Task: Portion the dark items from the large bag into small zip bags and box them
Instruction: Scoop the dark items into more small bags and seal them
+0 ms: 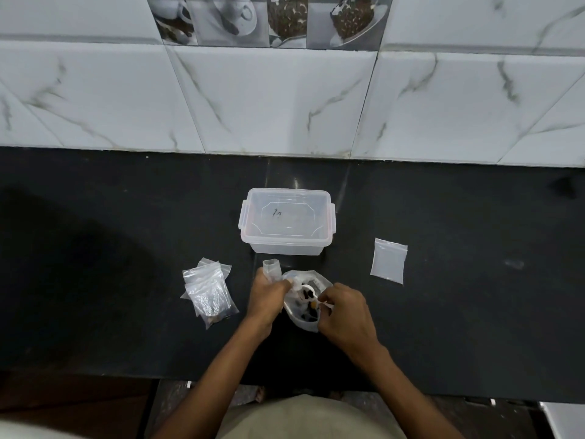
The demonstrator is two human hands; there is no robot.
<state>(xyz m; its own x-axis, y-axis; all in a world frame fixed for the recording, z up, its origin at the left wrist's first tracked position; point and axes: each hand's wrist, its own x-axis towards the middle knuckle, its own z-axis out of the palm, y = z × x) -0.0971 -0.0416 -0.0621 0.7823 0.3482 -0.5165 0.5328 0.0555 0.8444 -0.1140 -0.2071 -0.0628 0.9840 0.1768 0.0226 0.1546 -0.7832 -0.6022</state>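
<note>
The large clear bag (302, 321) of dark items (308, 314) lies open on the black counter (126, 248) near its front edge. My left hand (266, 296) grips a small zip bag (271, 269), its open mouth standing up beside the large bag. My right hand (343, 308) pinches a white spoon (308, 291) that carries a few dark items inside the large bag's mouth. A clear plastic box (286, 221) with its lid on stands just behind. A pile of filled small zip bags (209, 291) lies to the left. One empty zip bag (388, 260) lies flat to the right.
A marble-tiled wall (285, 99) rises behind the counter. The counter's front edge runs just below my forearms, with the floor under it.
</note>
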